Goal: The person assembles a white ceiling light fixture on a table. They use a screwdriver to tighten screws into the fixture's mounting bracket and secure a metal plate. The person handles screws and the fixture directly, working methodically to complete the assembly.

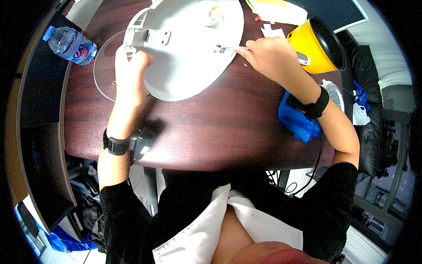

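Observation:
A large white round plastic housing [184, 75] lies tilted at the far side of the table, with a bracket, an oval plate and a round knob-like part on it. My left hand [132, 75] is closed on its left edge, thumb on top; its other fingers are partly hidden. In my right hand [272, 55] is a screwdriver [303, 58], its thin metal shaft pointing left. The tip reaches a small dark fitting [218, 46] near the housing's right edge; whether it touches cannot be made out. A clear round disc [100, 66] lies partly under the housing.
A yellow pot [303, 39] with a black inside stands at the back right, white scraps beside it. Blue cloth [296, 119] lies below my right forearm. A water bottle [72, 46] is at the far left. A shiny transparent object [141, 143] sits beside my left wrist.

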Demonstrator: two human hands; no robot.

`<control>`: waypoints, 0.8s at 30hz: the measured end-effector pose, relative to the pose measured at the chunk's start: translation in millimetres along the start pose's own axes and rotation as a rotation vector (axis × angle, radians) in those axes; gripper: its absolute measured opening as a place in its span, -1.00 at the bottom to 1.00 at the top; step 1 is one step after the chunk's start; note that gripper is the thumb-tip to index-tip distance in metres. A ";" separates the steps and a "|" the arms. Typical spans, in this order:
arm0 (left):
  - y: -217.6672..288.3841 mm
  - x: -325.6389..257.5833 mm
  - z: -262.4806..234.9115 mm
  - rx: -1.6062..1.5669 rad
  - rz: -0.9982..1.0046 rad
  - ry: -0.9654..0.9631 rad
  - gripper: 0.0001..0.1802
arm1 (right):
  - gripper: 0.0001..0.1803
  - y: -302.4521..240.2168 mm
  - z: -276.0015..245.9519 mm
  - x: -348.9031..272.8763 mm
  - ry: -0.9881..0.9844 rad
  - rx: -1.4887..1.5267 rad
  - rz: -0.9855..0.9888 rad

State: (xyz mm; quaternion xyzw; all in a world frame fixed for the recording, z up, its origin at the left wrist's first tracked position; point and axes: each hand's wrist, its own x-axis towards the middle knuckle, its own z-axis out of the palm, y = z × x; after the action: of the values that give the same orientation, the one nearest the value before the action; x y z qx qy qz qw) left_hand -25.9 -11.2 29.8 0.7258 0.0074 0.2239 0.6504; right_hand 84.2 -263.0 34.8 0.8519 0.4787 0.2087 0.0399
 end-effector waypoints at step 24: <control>2.2 -4.0 0.7 0.059 0.078 -0.059 -0.82 | -0.51 -10.6 2.6 9.7 -0.064 0.184 0.096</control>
State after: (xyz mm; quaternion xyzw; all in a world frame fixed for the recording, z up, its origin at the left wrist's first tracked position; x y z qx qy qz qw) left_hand -29.9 -13.4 30.6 0.7506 -0.0336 0.2270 0.6196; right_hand 81.1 -248.9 32.7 0.8801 0.4529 0.1382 -0.0335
